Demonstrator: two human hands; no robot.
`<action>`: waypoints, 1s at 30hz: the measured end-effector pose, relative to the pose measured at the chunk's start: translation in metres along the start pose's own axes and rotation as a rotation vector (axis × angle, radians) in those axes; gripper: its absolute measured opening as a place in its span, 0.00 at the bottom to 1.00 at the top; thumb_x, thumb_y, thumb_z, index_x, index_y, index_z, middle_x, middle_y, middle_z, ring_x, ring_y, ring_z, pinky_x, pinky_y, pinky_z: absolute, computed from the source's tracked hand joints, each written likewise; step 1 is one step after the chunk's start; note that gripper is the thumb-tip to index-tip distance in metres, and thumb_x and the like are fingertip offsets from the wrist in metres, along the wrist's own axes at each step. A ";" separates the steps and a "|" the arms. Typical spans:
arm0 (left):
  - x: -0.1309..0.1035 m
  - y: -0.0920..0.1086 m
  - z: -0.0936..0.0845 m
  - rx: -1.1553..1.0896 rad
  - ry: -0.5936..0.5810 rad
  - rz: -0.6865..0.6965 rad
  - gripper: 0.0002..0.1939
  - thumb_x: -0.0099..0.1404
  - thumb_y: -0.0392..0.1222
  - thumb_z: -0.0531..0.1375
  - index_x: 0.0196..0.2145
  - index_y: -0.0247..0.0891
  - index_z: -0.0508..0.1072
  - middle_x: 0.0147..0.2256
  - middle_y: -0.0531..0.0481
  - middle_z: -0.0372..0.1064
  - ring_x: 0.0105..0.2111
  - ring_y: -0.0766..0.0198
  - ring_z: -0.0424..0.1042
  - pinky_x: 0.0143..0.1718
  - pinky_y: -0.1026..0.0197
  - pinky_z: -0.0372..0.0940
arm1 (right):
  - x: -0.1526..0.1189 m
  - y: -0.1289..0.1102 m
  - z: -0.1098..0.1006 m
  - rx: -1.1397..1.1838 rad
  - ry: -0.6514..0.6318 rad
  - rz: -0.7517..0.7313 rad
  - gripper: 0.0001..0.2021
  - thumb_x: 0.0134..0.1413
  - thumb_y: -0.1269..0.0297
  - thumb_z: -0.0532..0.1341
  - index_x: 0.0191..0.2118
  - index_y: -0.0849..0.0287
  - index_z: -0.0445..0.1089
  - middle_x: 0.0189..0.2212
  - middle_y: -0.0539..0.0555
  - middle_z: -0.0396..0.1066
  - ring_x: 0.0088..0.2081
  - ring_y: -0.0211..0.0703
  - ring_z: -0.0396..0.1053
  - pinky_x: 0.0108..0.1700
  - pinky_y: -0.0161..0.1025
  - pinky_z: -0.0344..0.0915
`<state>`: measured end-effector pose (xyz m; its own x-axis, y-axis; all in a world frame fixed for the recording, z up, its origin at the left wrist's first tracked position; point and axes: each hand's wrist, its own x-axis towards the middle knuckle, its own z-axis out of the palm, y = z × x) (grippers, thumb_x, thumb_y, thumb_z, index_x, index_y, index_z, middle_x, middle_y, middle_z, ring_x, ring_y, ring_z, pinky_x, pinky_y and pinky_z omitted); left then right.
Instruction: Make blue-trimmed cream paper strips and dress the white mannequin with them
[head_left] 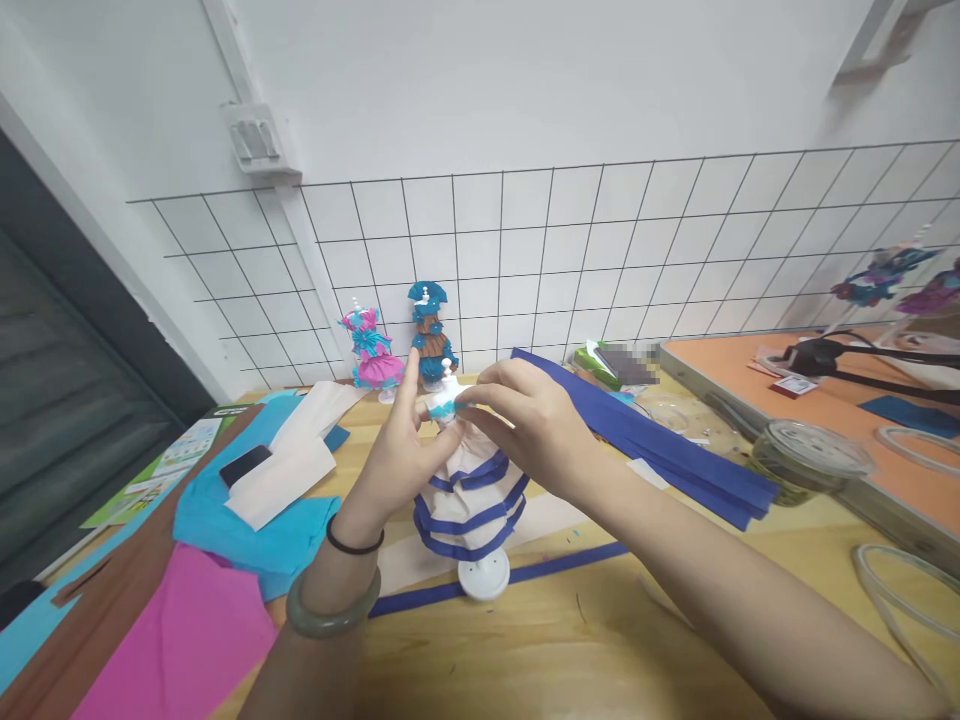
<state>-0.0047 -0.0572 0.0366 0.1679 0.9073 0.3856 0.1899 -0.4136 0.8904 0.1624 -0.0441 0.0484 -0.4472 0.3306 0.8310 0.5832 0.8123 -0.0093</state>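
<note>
A small white dress form on a round white base (484, 575) stands upright on the wooden table. It wears a layered cream skirt with blue bands (469, 515). A teal piece (442, 408) lies across its upper chest. My left hand (405, 440) is at the form's left side, thumb against the bodice and index finger pointing up, fingers apart. My right hand (529, 415) reaches in from the right, its bent fingertips pressed at the teal piece; the tips are partly hidden. A narrow blue strip (555, 566) runs behind the base.
Pink paper (180, 640), turquoise paper (225, 540), cream pieces (289, 480) and a phone (245, 466) lie left. Two dressed forms (371, 350) stand behind. Wide blue strips (652, 440) and a round clear container (810, 455) are right; a wire grid (525, 270) lines the wall.
</note>
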 end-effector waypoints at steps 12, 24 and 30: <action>-0.002 -0.002 0.001 -0.059 -0.012 0.025 0.47 0.58 0.37 0.60 0.64 0.45 0.31 0.51 0.43 0.66 0.43 0.63 0.68 0.40 0.63 0.66 | -0.011 0.000 0.010 0.119 0.126 0.023 0.06 0.57 0.69 0.56 0.32 0.61 0.70 0.26 0.53 0.65 0.30 0.37 0.64 0.31 0.36 0.62; -0.003 0.003 0.001 -0.078 -0.008 0.013 0.47 0.59 0.40 0.60 0.64 0.44 0.32 0.49 0.43 0.67 0.42 0.63 0.68 0.43 0.61 0.65 | -0.013 0.001 0.011 -0.003 0.212 -0.066 0.06 0.56 0.71 0.57 0.38 0.58 0.71 0.30 0.53 0.71 0.34 0.38 0.68 0.35 0.38 0.62; -0.003 0.004 0.003 -0.048 -0.004 -0.022 0.47 0.58 0.40 0.61 0.64 0.44 0.32 0.46 0.44 0.68 0.41 0.63 0.69 0.41 0.61 0.66 | -0.014 0.006 0.015 0.103 0.154 0.013 0.06 0.57 0.70 0.56 0.35 0.59 0.71 0.31 0.54 0.71 0.35 0.39 0.68 0.36 0.38 0.64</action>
<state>-0.0017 -0.0618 0.0381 0.1680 0.9156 0.3653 0.1469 -0.3897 0.9092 0.1619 -0.0369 0.0286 -0.3260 0.2706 0.9058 0.5125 0.8557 -0.0712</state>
